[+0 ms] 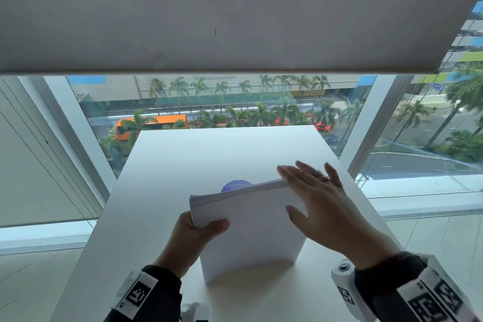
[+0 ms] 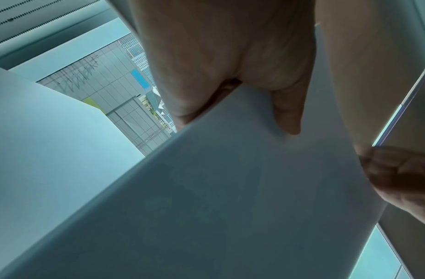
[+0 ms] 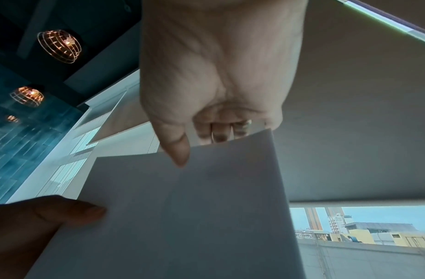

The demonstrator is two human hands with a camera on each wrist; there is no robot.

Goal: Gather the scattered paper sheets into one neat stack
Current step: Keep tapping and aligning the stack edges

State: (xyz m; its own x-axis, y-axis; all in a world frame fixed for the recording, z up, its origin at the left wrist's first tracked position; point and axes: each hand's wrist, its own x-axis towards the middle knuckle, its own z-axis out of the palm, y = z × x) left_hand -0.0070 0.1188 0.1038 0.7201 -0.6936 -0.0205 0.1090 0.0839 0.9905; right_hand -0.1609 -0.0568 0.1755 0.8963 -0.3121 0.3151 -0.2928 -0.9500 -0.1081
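Note:
A thick stack of white paper sheets (image 1: 248, 225) stands on its lower edge on the white table (image 1: 167, 165), tilted toward me. My left hand (image 1: 198, 227) grips its upper left corner, thumb on the front face and fingers behind. My right hand (image 1: 316, 196) lies with straight, spread fingers against the stack's upper right edge, thumb on the front sheet. The left wrist view shows the stack (image 2: 230, 188) pinched under my left thumb (image 2: 288, 117). In the right wrist view the sheets (image 3: 195, 207) rise in front of my right hand (image 3: 206, 136).
A round purple sticker (image 1: 235, 185) on the table shows just behind the stack. The table runs up to a large window (image 1: 209, 102) with a lowered blind (image 1: 209, 13) above. Floor lies to both sides of the table.

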